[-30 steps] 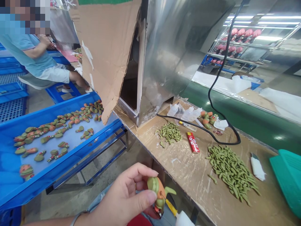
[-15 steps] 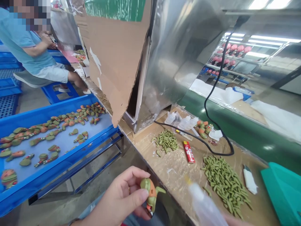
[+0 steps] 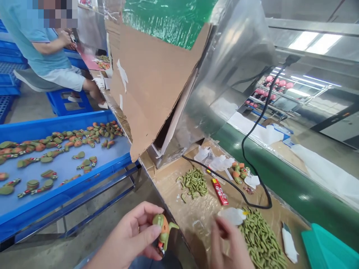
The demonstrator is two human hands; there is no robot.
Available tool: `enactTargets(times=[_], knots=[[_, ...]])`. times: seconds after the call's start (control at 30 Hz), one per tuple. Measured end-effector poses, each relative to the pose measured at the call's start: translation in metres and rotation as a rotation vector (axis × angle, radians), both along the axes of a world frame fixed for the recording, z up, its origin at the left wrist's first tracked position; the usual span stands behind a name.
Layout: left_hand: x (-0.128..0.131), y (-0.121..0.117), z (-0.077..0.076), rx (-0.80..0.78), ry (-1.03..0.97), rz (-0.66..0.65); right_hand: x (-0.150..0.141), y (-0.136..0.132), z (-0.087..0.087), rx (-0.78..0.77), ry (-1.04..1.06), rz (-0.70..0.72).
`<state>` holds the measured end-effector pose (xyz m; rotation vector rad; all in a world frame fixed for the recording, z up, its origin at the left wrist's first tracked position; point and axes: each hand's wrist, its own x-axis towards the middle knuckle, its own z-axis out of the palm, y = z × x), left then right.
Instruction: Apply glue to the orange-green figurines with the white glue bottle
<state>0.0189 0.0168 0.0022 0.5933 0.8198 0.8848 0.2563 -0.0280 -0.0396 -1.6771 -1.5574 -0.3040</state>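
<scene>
The left hand [image 3: 131,233] held a small green-and-orange moulded figure [image 3: 164,229] out beside the near edge of the bench, its fingers and thumb clamped around the body. That grip seemed to leave the pointed green limb free and in plain sight. The right hand [image 3: 228,246] rose at the near right with its fingers [image 3: 221,228] apart and curled. They were just beside a translucent squeeze bottle [image 3: 231,216] with a yellow tip, though I could not tell whether they touched it.

The bench [image 3: 190,224] was lined with scuffed brown card under glossy film, marked by whitish smears. Two heaps of curved, matte green pieces lay on it: a small one [image 3: 193,183] farther off and a larger one [image 3: 262,239] near the right hand, apparently kept within easy reach. A red packet [image 3: 220,191] lay between them, and a black cable [image 3: 243,149] curved across the far part of the bench.

To the left, a shallow blue tray [image 3: 56,121] carried rows of similar figures [image 3: 84,140], mostly spaced apart, perhaps to keep them from sticking. Beyond it, a seated person [image 3: 47,52] in a pale blue shirt worked with both hands raised. A torn cardboard sheet [image 3: 146,82] leaned against bright, crumpled sheet metal [image 3: 235,67].
</scene>
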Motion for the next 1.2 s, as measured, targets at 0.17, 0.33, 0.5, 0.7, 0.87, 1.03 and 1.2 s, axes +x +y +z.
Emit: enactTargets(times=[0.17,0.33,0.5,0.7,0.87,1.03,1.2], knots=[[-0.004,-0.002,0.001,-0.009,-0.010,0.002,-0.019,0.056,-0.019,-0.158,-0.164,0.037],[-0.011,-0.003,0.001,-0.009,-0.028,0.030,0.000,0.074,-0.033,-0.225,-0.271,0.031],[-0.008,-0.005,-0.001,-0.003,-0.046,-0.016,-0.003,0.060,-0.030,-0.301,-0.314,-0.003],[-0.005,-0.008,-0.004,0.002,-0.042,-0.059,-0.012,0.041,-0.009,-0.392,-0.431,0.045],[-0.003,-0.010,0.000,-0.004,-0.042,-0.065,-0.008,0.039,0.005,-0.337,-0.477,0.077],[-0.002,-0.012,0.004,-0.011,-0.028,-0.100,-0.011,0.024,0.017,-0.175,-0.470,0.072],[0.004,-0.015,0.003,-0.015,-0.030,-0.156,-0.018,0.009,0.019,-0.102,-0.412,0.077]])
